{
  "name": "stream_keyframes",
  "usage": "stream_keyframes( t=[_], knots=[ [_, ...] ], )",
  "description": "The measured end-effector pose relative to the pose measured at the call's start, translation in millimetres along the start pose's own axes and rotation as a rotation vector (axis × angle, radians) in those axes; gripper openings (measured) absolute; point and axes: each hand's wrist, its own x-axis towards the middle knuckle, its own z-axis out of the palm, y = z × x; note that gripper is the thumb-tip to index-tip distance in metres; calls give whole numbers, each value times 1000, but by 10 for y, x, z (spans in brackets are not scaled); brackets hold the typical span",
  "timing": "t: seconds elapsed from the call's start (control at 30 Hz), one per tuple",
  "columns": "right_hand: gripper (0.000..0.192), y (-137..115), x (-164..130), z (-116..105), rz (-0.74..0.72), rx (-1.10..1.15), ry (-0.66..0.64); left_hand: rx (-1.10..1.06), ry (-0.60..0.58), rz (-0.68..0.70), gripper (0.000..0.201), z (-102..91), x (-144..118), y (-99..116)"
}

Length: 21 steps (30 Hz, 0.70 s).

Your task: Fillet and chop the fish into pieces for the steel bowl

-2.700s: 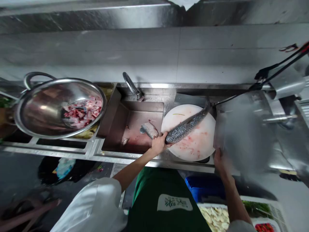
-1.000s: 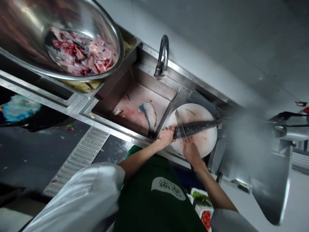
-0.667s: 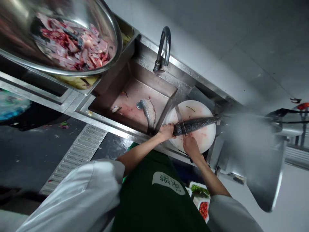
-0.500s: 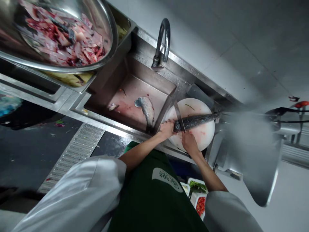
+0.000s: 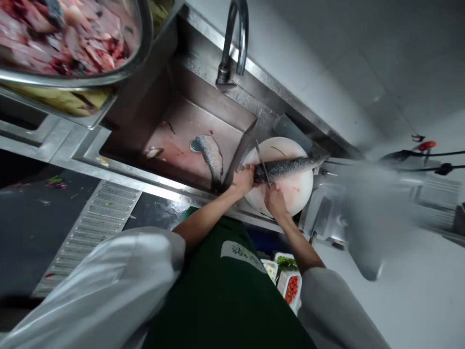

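text: none legible | apron (image 5: 218, 300) | white logo patch (image 5: 241, 253) (characters blurred)

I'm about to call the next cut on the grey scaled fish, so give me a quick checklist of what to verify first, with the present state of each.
1. Left hand grips the head end of the grey scaled fish: ok.
2. Right hand holds the steel-bladed knife, blade across the fish close to the left hand: ok.
3. Left fingers clear of the blade: cannot tell, the gap looks small.
4. Fish lies fully on the round white cutting board: not ok, the tail overhangs the far rim.
5. Board seated steady by the steel sink: cannot tell.
6. Second fish lies in the sink, away from the cut: ok.
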Motion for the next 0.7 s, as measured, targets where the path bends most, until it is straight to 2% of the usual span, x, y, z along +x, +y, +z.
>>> stream_keyframes(
  t=[0.17, 0.27, 0.3, 0.4, 0.47, 0.53, 0.6, 0.7],
  knots=[
    [35, -43, 141, -118, -14, 12, -21, 11, 58, 37, 67, 57, 4, -3],
    [36, -121, 273, -194, -104, -4, 17, 8, 103, 3, 68, 101, -25, -18],
    [37, -125, 297, -208, -116, -6, 55, 6, 102, -11, 69, 114, -39, -21],
    [35, -81, 307, -224, -90, -38, -15, 5, 87, 28, 68, 151, -70, -7],
    [35, -76, 343, -235, -103, -46, 2, 3, 93, 45, 67, 155, -54, -3],
    [35, -126, 444, -255, -101, -50, 2, -3, 131, 39, 67, 124, -11, -31],
    [37, -185, 574, -286, -112, -27, 115, -5, 143, 20, 66, 60, 24, -95],
    [37, -190, 708, -333, -111, -10, 105, -32, 93, 26, 63, -44, -1, -206]
  ],
)
